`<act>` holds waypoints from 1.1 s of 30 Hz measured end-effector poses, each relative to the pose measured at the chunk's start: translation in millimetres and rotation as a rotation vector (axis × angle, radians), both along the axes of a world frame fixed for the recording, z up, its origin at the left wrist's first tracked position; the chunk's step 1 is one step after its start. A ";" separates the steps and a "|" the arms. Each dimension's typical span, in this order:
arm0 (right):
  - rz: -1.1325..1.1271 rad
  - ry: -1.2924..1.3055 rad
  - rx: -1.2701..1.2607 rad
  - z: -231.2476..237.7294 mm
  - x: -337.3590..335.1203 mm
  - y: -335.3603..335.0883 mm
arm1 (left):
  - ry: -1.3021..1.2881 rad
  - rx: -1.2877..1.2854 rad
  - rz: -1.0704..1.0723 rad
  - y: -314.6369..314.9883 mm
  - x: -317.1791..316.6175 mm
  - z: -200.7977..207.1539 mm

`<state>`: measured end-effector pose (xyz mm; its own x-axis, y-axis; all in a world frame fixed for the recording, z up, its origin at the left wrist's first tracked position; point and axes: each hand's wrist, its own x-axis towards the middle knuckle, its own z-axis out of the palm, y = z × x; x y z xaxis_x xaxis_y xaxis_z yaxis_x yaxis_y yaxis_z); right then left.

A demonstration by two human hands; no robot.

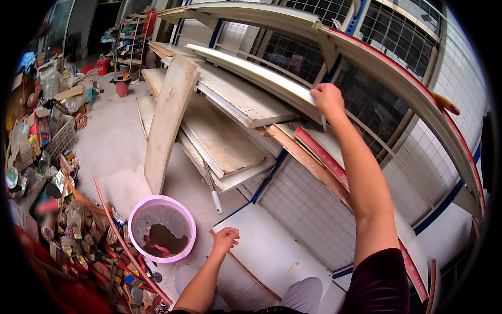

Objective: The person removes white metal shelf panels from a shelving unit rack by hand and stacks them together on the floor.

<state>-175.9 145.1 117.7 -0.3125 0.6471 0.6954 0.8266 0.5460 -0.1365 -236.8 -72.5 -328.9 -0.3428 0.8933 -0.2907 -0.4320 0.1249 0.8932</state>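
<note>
My right hand [328, 99] is closed on a long white metal panel's [253, 71] near end; my left hand [226, 240], half-curled and empty, hangs right of a round pink plastic tub [161, 199].

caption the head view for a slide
Right hand gripping the end of a long white panel, left hand near a pink tub.

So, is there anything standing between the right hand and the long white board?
Nothing visible: the right hand is at the near end of the long white board, fingers against it. The pink tub stands on the floor, off to the left.
</note>
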 end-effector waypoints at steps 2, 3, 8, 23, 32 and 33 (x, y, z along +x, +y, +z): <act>0.015 -0.075 -0.029 -12.7 -0.8 -9.7 | 0.022 0.005 -0.006 -4.4 3.5 -4.3; 0.023 -0.095 -0.029 -20.4 -0.7 -10.6 | 0.015 -0.016 0.014 -7.5 3.9 -5.7; 0.119 -0.145 0.013 -57.7 10.9 -34.3 | 0.049 -0.056 0.020 -23.4 15.3 -2.7; 0.665 -0.088 -0.465 -263.9 112.0 -242.1 | 0.148 -0.061 -0.035 -68.7 16.8 -13.7; 0.514 0.127 -1.083 -418.8 233.1 -242.5 | 0.171 0.094 -0.039 -121.2 36.4 30.5; 0.474 0.216 -1.218 -439.4 242.5 -244.2 | 0.171 0.112 -0.042 -125.7 41.7 33.4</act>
<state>66.6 -99.0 -321.6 -0.6367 0.7486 -0.1849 0.4912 0.2089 -0.8456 -195.1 -198.2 -295.5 -0.3406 0.9312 -0.1296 -0.2693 0.0355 0.9624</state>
